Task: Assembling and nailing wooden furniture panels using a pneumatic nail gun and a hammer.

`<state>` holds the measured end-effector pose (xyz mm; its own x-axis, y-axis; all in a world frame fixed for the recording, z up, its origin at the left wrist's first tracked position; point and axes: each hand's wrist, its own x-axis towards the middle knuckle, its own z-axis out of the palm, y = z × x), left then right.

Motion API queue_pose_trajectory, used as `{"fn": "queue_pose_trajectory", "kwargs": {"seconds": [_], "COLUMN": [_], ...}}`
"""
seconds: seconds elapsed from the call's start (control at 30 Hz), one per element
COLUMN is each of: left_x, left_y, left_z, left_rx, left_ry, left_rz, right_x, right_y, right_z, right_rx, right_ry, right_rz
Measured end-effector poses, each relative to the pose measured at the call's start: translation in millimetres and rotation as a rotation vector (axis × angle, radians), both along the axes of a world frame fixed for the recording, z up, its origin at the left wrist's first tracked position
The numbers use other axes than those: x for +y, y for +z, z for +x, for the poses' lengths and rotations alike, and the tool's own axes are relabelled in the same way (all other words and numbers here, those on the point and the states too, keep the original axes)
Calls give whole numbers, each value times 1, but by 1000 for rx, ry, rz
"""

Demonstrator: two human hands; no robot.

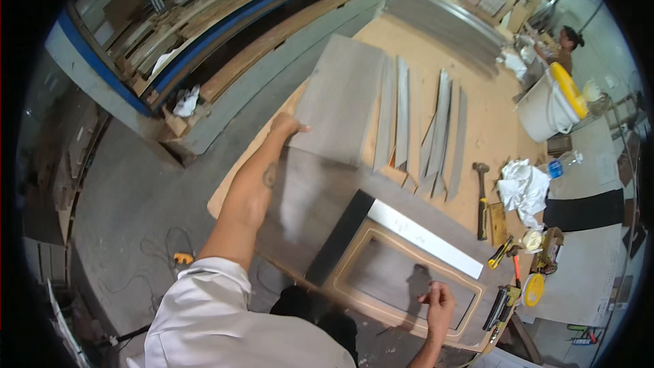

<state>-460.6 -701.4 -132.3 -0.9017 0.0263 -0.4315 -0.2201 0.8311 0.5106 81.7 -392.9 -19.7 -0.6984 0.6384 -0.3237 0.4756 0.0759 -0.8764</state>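
My left arm stretches forward, and my left hand grips the left edge of a grey wood-grain panel, its thumb on the top face. The panel's near end meets a larger, darker grey-brown board. On that board lie a black strip, a white strip with handwriting and a rectangular wooden frame with rounded corners. My right hand is over the frame's near right part, fingers curled and thumb close to them. Whether it pinches something small cannot be made out.
Long grey strips lie on the bench beyond the board. To the right are a hammer, crumpled white paper, a nail gun and a white bucket with a yellow lid. A rack stands left. Other people work far right.
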Motion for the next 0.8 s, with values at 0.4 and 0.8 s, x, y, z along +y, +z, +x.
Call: {"fn": "queue_pose_trajectory", "kwargs": {"seconds": [0.4, 0.8], "left_x": [11, -108], "left_y": [78, 289], "left_z": [45, 271], "left_rx": [-32, 171], "left_ry": [115, -270], "left_rz": [1342, 1272], "right_x": [-54, 129], "right_y": [33, 171], "right_z": [-106, -71], "right_rx": [260, 412], "right_ry": [185, -177], "right_rz": [-147, 734]}}
